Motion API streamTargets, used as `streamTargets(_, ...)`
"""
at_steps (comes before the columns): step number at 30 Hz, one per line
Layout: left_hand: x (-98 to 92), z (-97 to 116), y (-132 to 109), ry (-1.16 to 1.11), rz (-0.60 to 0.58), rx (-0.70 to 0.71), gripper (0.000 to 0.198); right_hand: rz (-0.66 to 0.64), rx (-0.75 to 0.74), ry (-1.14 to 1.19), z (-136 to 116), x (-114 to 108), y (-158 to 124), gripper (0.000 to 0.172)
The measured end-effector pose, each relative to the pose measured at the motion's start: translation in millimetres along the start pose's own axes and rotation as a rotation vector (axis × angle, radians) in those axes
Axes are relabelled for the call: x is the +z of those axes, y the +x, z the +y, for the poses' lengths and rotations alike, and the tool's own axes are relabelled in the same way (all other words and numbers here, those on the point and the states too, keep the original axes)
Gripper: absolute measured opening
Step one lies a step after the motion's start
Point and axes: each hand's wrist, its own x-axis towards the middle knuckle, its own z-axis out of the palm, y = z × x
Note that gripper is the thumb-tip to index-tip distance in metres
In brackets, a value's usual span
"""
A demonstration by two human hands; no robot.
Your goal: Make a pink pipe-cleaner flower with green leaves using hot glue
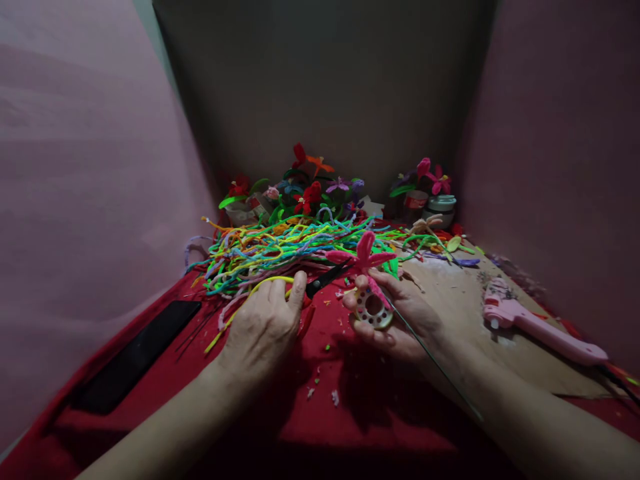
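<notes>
My left hand [265, 317] is closed at the red handles of a pair of scissors [324, 279]. Their dark blades point right, toward the pink flower; whether they touch it I cannot tell. A yellow fuzzy stem [215, 341] runs under the same hand. In my right hand [413, 313], the fingers close round a pink fuzzy-stem flower [366, 257] and a pale spool with holes round its rim [374, 310]. The flower's thin green stem [435, 360] slants down across my right wrist.
A heap of colourful fuzzy stems [280, 247] lies beyond my hands, with finished flowers [310, 193] behind. A black phone [140, 353] lies left on the red cloth [320, 427]. At right, a pink glue gun [545, 330] rests on a brown board [450, 293].
</notes>
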Motion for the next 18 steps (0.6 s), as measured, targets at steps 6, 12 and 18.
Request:
streamTargets(6, -0.5, 1.8, 0.5, 0.098, 0.110, 0.038, 0.042, 0.038, -0.010, 0.027, 0.0, 2.0, -0.4, 0.018)
streamTargets(12, 1.3, 2.8, 3.3, 0.144, 0.163, 0.037, 0.040, 0.030, -0.004, 0.023, -0.1, -0.2, -0.4, 0.023)
streamTargets(18, 4.2, 0.9, 4.6, 0.126, 0.192, 0.058, 0.040, -0.018, 0.027, 0.027, 0.6, -3.9, -0.8, 0.022)
